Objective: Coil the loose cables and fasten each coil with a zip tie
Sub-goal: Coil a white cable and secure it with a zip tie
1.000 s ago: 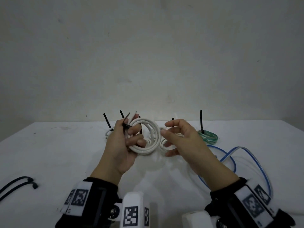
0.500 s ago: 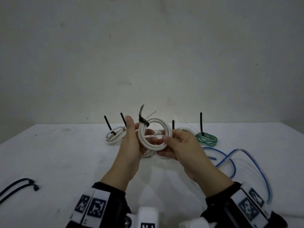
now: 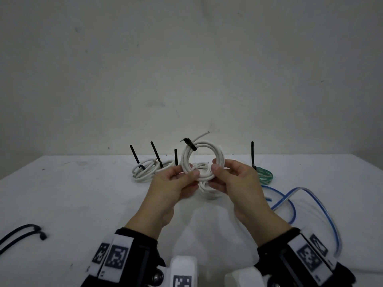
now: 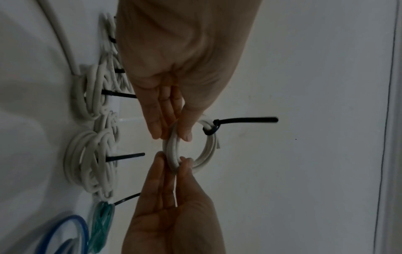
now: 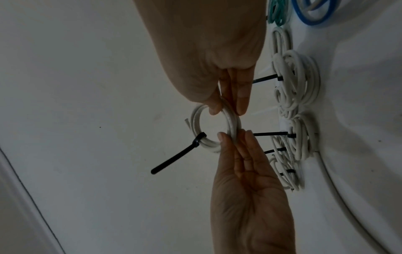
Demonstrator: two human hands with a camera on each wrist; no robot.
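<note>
A white cable coil [image 3: 219, 156] stands upright above the table, bound at its upper left by a black zip tie [image 3: 190, 145] whose tail sticks out. My left hand [image 3: 191, 175] pinches the coil's lower left between thumb and fingers. My right hand [image 3: 216, 165] pinches its lower right. The left wrist view shows the coil [image 4: 206, 157], the tie tail [image 4: 243, 119] and both hands' fingertips on the ring. In the right wrist view the coil [image 5: 195, 118] has the tie [image 5: 174, 158] pointing away from the hands.
Several tied white coils [image 3: 145, 169] with upright black tie tails line the back of the white table [image 3: 62, 204]. Another white coil [image 3: 209, 192] lies under the hands. A green coil [image 3: 265, 176] and a loose blue cable [image 3: 290, 201] lie right. Black ties [image 3: 24, 230] lie front left.
The right hand has closed in and taken hold of the coil beside the left hand. The coil has turned upright and risen, with the tie now at its upper left.
</note>
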